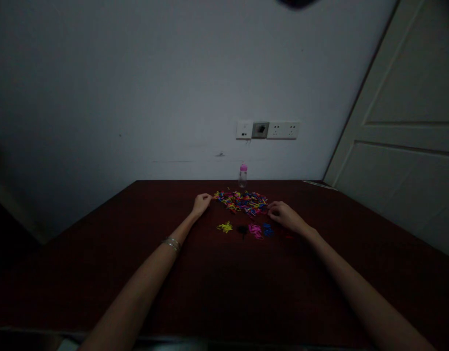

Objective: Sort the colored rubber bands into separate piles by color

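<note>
A mixed heap of small coloured rubber bands (242, 201) lies spread toward the back of the table. At its left edge is my left hand (201, 204), thumb and fingers pinched together. An orange bit shows at those fingertips, too small to name surely. My right hand (283, 215) is at the heap's right edge, fingers curled and closed; what they pinch, if anything, is hidden. In front of the heap lie sorted little piles: yellow bands (224, 227), black bands (242, 229), pink bands (255, 231) and blue bands (267, 229). Faint red bands (288, 237) lie below my right wrist.
A clear bottle with a pink cap (243, 176) stands behind the heap, near the wall. The dark red table (224, 287) reaches to the wall, which carries sockets and a switch (267, 130). A pale panelled door (403, 131) is on the right. The light is dim.
</note>
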Action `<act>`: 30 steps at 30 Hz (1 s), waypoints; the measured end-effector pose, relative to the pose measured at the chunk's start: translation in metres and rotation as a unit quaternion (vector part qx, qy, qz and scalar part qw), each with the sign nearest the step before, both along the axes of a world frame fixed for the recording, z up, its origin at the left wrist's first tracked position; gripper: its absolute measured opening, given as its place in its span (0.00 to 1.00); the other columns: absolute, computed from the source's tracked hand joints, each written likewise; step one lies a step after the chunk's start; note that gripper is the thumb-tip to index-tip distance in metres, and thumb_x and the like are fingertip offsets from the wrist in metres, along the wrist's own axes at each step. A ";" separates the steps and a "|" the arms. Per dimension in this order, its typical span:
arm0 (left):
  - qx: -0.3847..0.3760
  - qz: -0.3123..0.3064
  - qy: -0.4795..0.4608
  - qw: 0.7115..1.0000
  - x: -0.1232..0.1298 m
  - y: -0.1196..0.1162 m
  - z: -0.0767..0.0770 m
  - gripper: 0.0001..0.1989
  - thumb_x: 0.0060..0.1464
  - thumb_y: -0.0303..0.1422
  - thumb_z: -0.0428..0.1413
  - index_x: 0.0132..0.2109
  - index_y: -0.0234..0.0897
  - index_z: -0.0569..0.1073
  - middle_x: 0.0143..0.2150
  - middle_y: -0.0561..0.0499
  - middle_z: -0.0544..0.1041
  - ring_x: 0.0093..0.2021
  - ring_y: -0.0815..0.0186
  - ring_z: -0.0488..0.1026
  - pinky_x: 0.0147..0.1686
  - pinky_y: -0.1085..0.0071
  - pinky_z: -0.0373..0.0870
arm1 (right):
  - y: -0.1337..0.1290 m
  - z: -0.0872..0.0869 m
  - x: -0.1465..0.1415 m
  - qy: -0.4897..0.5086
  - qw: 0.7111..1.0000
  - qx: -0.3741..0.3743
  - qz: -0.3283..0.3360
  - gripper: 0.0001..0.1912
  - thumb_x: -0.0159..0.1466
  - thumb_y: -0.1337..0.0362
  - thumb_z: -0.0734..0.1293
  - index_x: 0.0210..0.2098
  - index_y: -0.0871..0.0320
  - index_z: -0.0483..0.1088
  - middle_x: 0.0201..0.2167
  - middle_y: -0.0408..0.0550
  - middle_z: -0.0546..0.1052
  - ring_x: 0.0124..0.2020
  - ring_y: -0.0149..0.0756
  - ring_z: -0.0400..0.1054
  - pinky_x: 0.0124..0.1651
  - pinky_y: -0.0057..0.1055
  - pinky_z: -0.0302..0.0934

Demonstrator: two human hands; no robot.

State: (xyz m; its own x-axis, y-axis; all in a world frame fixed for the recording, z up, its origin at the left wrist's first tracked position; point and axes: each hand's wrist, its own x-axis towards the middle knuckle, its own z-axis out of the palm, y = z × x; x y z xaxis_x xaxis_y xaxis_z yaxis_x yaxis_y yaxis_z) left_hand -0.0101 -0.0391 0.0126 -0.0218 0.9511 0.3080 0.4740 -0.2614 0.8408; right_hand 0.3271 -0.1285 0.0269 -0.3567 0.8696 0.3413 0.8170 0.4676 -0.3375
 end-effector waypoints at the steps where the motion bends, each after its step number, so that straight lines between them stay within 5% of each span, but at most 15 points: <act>1: 0.000 -0.001 -0.005 1.000 0.000 0.000 0.000 0.15 0.47 0.32 0.48 0.32 0.28 0.76 0.14 0.56 0.63 0.18 0.72 0.59 0.22 0.76 0.56 | 0.000 0.003 0.005 0.029 1.000 -0.003 -0.002 0.09 0.56 0.64 0.62 0.25 0.58 0.73 0.42 0.51 0.72 0.43 0.40 0.66 0.48 0.34 0.59; 6: -0.001 -0.013 -0.012 1.000 -0.001 0.002 -0.002 0.14 0.46 0.33 0.48 0.32 0.29 0.76 0.14 0.56 0.62 0.18 0.72 0.58 0.21 0.76 0.54 | -0.009 0.022 0.034 0.134 0.986 -0.100 0.017 0.12 0.52 0.57 0.65 0.24 0.58 0.75 0.41 0.52 0.72 0.42 0.41 0.67 0.46 0.35 0.60; 16: -0.002 -0.011 0.000 1.000 -0.001 -0.001 0.000 0.14 0.46 0.32 0.48 0.32 0.29 0.76 0.14 0.56 0.62 0.18 0.72 0.58 0.22 0.76 0.55 | -0.031 0.042 0.045 0.065 0.941 -0.315 0.100 0.12 0.48 0.56 0.68 0.25 0.57 0.78 0.37 0.49 0.76 0.41 0.42 0.68 0.43 0.32 0.60; 24: -0.004 -0.014 -0.006 1.000 -0.001 0.000 -0.002 0.14 0.46 0.33 0.48 0.31 0.29 0.76 0.14 0.56 0.62 0.18 0.72 0.58 0.22 0.76 0.54 | -0.024 0.025 0.056 0.173 0.941 -0.286 -0.055 0.19 0.50 0.50 0.66 0.29 0.60 0.76 0.27 0.49 0.77 0.26 0.35 0.67 0.29 0.30 0.59; 30: -0.001 -0.028 -0.016 0.999 -0.003 0.003 -0.004 0.14 0.44 0.34 0.48 0.29 0.30 0.76 0.14 0.57 0.62 0.18 0.72 0.57 0.21 0.76 0.53 | -0.002 -0.012 0.061 0.253 0.941 -0.198 -0.109 0.19 0.49 0.50 0.66 0.30 0.59 0.76 0.32 0.50 0.78 0.34 0.39 0.70 0.38 0.31 0.62</act>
State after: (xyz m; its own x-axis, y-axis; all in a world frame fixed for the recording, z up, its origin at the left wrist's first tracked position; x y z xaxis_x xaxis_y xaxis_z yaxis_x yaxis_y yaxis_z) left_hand -0.0134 -0.0364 0.0087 0.0225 0.9519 0.3056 0.4314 -0.2850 0.8559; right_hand 0.3878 -0.1303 0.0150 -0.0347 0.9980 0.0537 0.5675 0.0639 -0.8209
